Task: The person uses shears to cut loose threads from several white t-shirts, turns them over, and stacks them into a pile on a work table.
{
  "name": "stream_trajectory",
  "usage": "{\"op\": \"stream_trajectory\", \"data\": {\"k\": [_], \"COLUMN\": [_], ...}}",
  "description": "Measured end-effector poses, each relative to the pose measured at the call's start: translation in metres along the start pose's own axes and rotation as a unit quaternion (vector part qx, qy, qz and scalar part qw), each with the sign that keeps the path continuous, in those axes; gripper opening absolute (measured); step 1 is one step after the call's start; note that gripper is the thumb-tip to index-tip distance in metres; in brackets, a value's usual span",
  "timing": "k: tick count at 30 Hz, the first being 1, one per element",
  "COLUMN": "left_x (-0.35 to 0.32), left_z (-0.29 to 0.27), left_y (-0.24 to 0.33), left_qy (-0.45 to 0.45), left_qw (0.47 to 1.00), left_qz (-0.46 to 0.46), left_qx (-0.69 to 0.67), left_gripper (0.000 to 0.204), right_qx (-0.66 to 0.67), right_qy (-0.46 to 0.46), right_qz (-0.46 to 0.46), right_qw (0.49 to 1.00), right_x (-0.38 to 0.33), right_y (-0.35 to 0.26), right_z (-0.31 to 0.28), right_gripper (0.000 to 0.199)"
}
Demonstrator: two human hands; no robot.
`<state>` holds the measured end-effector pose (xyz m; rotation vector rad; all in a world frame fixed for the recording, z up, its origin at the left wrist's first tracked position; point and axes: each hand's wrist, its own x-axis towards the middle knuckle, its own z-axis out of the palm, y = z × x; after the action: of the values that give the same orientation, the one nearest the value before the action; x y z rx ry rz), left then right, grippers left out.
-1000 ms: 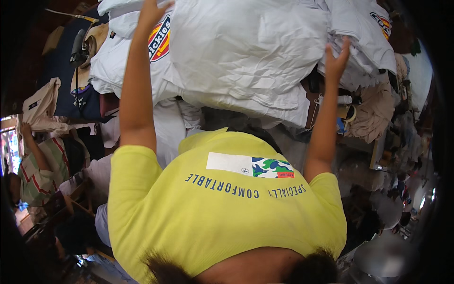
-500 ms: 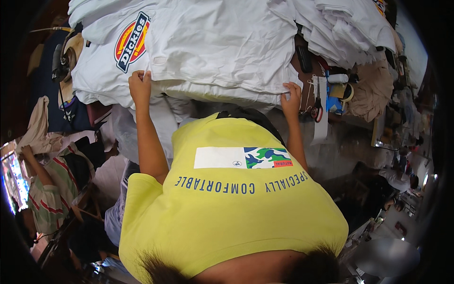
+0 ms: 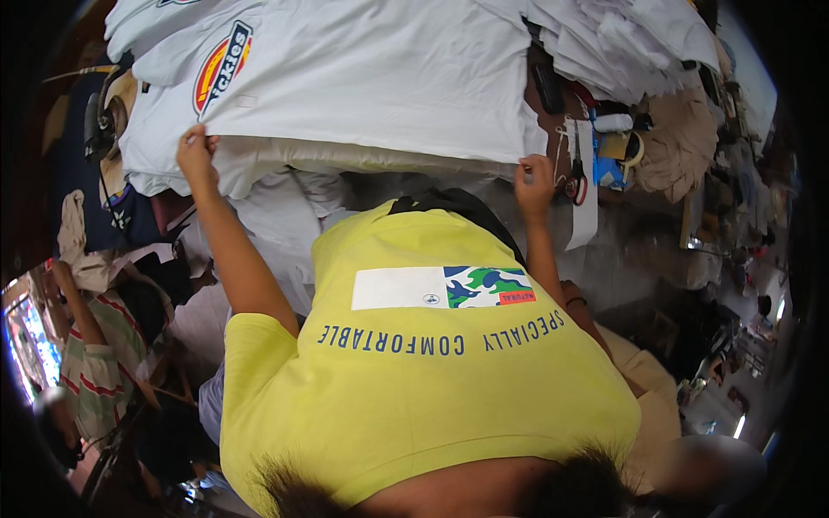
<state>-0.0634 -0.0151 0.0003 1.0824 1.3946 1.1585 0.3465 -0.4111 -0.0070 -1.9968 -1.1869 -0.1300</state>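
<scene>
A plain white T-shirt (image 3: 380, 95) lies stretched across a pile of white garments in front of me. At its near left corner, my left hand (image 3: 198, 155) is closed in a pinch on the hem. My right hand (image 3: 534, 186) pinches the near right corner, fingers curled. The near edge runs nearly straight between both hands. To the left, a white shirt with a red, yellow and dark blue emblem (image 3: 223, 69) shows, the shirt's edge partly covering the print. Below the hem, a thick white padded layer (image 3: 345, 157) is visible.
Right of the pile lie scissors (image 3: 577, 186), a tape roll (image 3: 635, 149) and a dark handheld object (image 3: 546, 86). More white garments (image 3: 622, 52) are heaped at far right, beside beige cloth (image 3: 678, 164). People sit at lower left; another person's arm (image 3: 587, 319) shows close at right.
My left hand has moved left with the hem, pulling the shirt wider and smoother over more of the emblem. My right hand stays near its corner. Another person has appeared at right.
</scene>
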Motion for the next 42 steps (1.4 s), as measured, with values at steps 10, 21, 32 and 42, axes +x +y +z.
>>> {"op": "stream_trajectory", "data": {"k": [10, 21, 32, 42], "left_x": [-0.036, -0.198, -0.196, -0.094], "left_z": [0.039, 0.127, 0.132, 0.137], "left_y": [-0.029, -0.039, -0.027, 0.001], "left_qy": [0.161, -0.250, -0.265, -0.189], "left_qw": [0.960, 0.934, 0.948, 0.948], "left_qz": [0.193, -0.254, -0.140, -0.146], "left_qx": [0.120, 0.003, 0.104, -0.211], "left_gripper": [0.029, 0.030, 0.021, 0.038], "right_qx": [0.085, 0.023, 0.150, -0.068], "right_qy": [-0.109, -0.136, -0.231, 0.010], "right_qz": [0.161, 0.008, 0.122, 0.144], "right_qw": [0.977, 0.990, 0.953, 0.987], "right_x": [-0.024, 0.008, 0.021, 0.027], "right_y": [-0.007, -0.015, -0.007, 0.062], "right_z": [-0.012, -0.008, 0.007, -0.052], "right_gripper": [0.011, 0.015, 0.013, 0.021]}}
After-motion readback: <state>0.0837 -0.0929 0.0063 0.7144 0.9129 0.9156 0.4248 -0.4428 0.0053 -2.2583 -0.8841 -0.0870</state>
